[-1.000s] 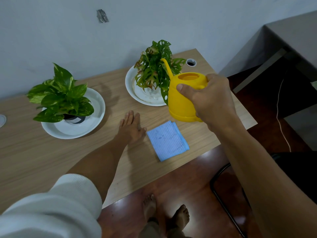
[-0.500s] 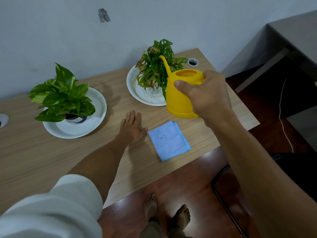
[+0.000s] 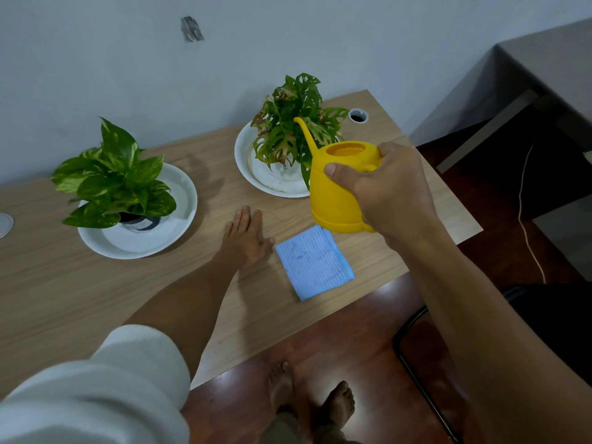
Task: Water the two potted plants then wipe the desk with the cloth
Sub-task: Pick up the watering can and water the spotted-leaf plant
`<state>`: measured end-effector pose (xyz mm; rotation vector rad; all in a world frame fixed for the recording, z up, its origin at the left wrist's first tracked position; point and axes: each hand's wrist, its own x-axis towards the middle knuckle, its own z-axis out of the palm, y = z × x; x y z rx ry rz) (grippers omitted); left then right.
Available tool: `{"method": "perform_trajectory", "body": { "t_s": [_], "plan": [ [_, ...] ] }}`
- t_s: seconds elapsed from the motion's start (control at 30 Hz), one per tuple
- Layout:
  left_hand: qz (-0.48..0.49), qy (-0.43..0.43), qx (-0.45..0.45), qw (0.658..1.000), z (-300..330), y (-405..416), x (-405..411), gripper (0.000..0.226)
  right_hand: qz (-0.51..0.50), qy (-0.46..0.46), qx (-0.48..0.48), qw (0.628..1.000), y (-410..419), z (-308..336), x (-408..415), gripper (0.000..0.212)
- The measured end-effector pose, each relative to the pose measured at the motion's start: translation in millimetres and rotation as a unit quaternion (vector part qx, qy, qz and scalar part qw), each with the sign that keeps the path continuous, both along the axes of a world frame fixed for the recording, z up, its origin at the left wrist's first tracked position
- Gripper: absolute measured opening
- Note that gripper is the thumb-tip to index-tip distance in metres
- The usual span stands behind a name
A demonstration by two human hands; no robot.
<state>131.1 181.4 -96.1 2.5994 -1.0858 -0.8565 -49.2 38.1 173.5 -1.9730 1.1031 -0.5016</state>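
My right hand (image 3: 387, 190) grips a yellow watering can (image 3: 334, 200) held above the desk, its thin spout reaching up into the leaves of the right potted plant (image 3: 293, 123). That plant stands in a white saucer (image 3: 246, 168). The left potted plant (image 3: 112, 184), with broad green leaves, sits in its own white saucer (image 3: 179, 200). A folded light blue cloth (image 3: 314, 262) lies on the wooden desk (image 3: 80, 299) near the front edge. My left hand (image 3: 245, 240) rests flat on the desk, fingers apart, just left of the cloth.
A grommet hole (image 3: 358, 116) sits at the desk's back right corner, another grommet (image 3: 4, 224) at the far left. A grey table (image 3: 551, 62) stands to the right with a hanging cable (image 3: 525, 219). A black chair frame (image 3: 416, 373) and my bare feet (image 3: 310, 395) are below on the brown floor.
The watering can has moved slightly left and up toward the right plant, its spout now among the leaves. My left hand has stayed flat on the desk.
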Motion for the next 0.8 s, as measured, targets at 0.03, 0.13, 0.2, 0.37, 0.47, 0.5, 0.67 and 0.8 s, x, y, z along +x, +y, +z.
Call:
{"method": "perform_trajectory", "body": {
  "t_s": [0.03, 0.13, 0.2, 0.37, 0.47, 0.5, 0.67, 0.8],
  "plan": [
    [0.002, -0.001, -0.001, 1.000, -1, 0, 0, 0.087, 0.000, 0.004, -0.006, 1.000, 0, 0, -1, 0.055],
    [0.004, -0.005, 0.004, 1.000, -3, 1, 0, 0.087, -0.004, 0.010, -0.018, 1.000, -1, 2, -3, 0.058],
    [0.002, -0.004, 0.008, 1.000, -3, 0, 1, 0.087, -0.008, 0.007, -0.021, 1.000, -1, 5, -4, 0.057],
    [-0.003, -0.002, 0.014, 1.000, -3, 0, 1, 0.088, -0.024, -0.011, -0.008, 1.000, -3, 9, -1, 0.060],
    [-0.007, -0.001, 0.021, 1.000, 0, -1, 1, 0.088, -0.026, -0.009, -0.006, 1.000, -3, 11, 3, 0.061],
    [-0.007, 0.000, 0.022, 1.000, 1, -1, 1, 0.088, -0.027, -0.010, -0.005, 1.000, -3, 12, 4, 0.061],
    [-0.006, 0.003, 0.017, 1.000, 1, 0, 1, 0.088, -0.027, -0.017, 0.001, 1.000, -2, 11, 8, 0.059],
    [-0.006, -0.002, 0.011, 1.000, 0, -1, 1, 0.088, -0.023, -0.010, 0.006, 1.000, -1, 6, 9, 0.058]
  ]
}}
